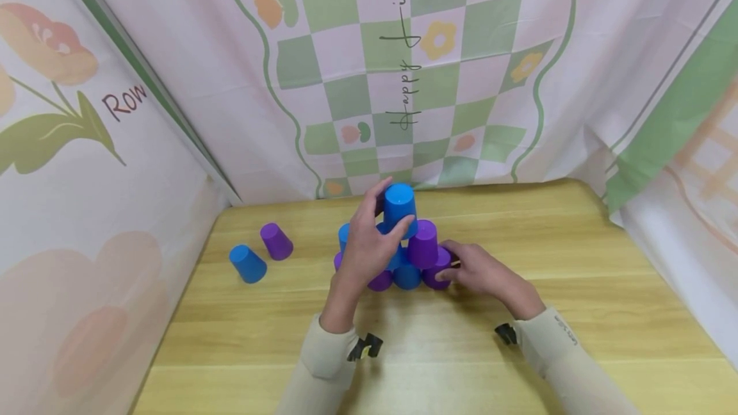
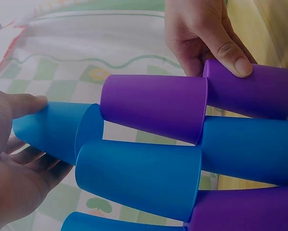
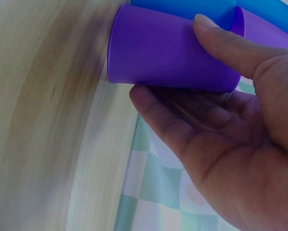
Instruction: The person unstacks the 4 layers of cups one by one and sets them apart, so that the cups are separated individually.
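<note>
A blue cup [image 1: 400,203] is held by the left hand [image 1: 369,239] at the top of a pyramid of cups, with its mouth turned downward. This cup is pinched between the thumb and the curved fingers from two opposite sides. It cannot be told surely if its rim is touching the row below.

In that middle row, a purple cup [image 1: 423,245] is placed at the right end, and beside it two blue cups [image 2: 139,179] are seen. The lowest row is standing on the table [image 1: 438,344]. Its rightmost purple cup [image 1: 437,273] is pinched by the right hand [image 1: 475,268], with the thumb laid on the near side and the fingers on the other side.

Well apart on the left, an upturned blue cup [image 1: 248,264] and an upturned purple cup [image 1: 277,241] are standing near each other. Behind the table, a curtain [image 1: 383,50] with green checks is hung.
</note>
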{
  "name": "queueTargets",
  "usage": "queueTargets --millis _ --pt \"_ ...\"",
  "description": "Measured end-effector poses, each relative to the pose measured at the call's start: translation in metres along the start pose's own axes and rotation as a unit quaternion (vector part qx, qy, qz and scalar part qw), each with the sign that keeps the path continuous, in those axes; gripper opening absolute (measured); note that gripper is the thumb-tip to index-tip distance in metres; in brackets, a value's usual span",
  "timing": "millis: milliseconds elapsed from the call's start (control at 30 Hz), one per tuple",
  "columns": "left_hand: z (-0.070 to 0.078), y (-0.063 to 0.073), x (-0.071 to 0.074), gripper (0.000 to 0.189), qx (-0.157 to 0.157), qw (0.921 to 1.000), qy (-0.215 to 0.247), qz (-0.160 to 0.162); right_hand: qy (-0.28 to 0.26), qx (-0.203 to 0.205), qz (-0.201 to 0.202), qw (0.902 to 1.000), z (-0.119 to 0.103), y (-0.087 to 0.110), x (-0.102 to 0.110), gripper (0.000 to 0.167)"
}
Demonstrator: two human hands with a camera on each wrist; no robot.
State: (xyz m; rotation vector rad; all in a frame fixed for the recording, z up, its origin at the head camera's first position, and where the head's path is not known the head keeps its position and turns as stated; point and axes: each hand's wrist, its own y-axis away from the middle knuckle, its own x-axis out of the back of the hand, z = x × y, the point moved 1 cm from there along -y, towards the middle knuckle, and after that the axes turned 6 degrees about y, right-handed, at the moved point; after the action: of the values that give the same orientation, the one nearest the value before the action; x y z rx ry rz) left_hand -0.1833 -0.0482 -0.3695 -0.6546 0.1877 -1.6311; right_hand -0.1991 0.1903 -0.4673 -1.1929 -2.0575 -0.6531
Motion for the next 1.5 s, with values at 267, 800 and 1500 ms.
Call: queueTargets --millis 267,800,1500 --pt "0.000 0.000 0.001 0.068 -0.008 1.0000 -0.003 0.005 0.000 0.001 -0.002 1.0000 0.001 -0.001 0.000 0.041" --pt "-0.001 0.000 0.009 0.068 -0.025 0.9994 0.013 0.020 -0.002 0.001 0.003 1.0000 0.000 -0.001 -0.001 0.041" --pt "-0.009 0.001 0.028 0.062 -0.030 0.9978 0.013 0.057 -0.002 0.000 0.002 1.0000 -0.001 0.000 0.001 0.042"
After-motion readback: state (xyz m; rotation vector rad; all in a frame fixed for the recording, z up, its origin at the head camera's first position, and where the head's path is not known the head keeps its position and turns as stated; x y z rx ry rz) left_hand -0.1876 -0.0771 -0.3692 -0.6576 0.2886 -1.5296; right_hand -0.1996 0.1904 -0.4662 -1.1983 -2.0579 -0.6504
